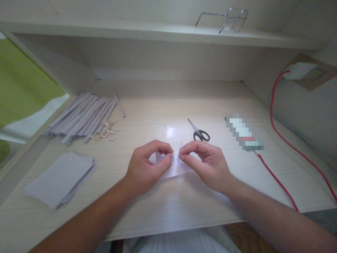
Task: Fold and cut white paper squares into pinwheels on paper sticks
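My left hand point(150, 165) and my right hand point(205, 163) meet near the middle of the desk, each with thumb and forefinger pinched. Between their fingertips is a small pale strip point(176, 153), too fine and blurred to name surely. Just under the fingers lies a white sheet of paper point(173, 172), partly covered by both hands. Beyond my right hand, scissors point(201, 135) with black handles lie with their blades pointing away. A thin white thread point(155, 122) curves over the desk past my left hand.
Rolled paper tubes point(81, 116) are heaped at left beside tan scraps point(106, 131); one tube point(119, 104) lies apart. Nearer is a paper stack point(59, 179). A blurred-out phone-like device point(243, 131) with a red cable point(279, 182) lies right. Glasses point(234, 19) rest on the shelf point(131, 33).
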### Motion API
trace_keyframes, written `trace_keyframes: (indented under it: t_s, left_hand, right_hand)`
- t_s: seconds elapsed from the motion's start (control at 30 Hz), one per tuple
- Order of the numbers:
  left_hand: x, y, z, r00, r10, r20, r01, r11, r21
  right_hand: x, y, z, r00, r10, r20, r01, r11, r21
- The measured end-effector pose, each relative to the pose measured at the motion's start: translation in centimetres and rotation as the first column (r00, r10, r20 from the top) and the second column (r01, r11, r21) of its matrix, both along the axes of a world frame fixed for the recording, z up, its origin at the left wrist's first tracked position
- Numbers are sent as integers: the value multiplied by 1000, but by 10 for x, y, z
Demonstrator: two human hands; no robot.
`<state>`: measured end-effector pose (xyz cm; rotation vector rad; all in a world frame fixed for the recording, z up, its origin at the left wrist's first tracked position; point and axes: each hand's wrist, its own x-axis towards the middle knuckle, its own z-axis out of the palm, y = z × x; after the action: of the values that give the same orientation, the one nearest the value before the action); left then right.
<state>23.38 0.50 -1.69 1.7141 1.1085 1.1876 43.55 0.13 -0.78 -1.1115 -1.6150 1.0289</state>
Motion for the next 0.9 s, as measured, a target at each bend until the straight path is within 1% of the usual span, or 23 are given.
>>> trace_keyframes:
  t_s: [0.23,0.5,0.63,0.77,0.9]
  left_hand:
    - [-1,2,-2,999,9,46,-5,997,-82]
    - [1,4,2,996,13,85,-2,991,-137]
    - [1,3,2,995,8,97,5,991,-136]
    - [1,2,1,997,23,80,-13,993,-118]
    - [1,2,-1,999,16,42,-12,996,-85]
  right_hand:
    - [-2,0,0,1000,-6,12,5,999,37]
    - [-3,-1,0,999,-21,39,18,997,73]
    - [-3,0,0,999,-25,46,22,997,71]
    - [-3,0,0,999,-18,48,15,998,66]
    - [-2,0,0,998,-11,58,5,995,104]
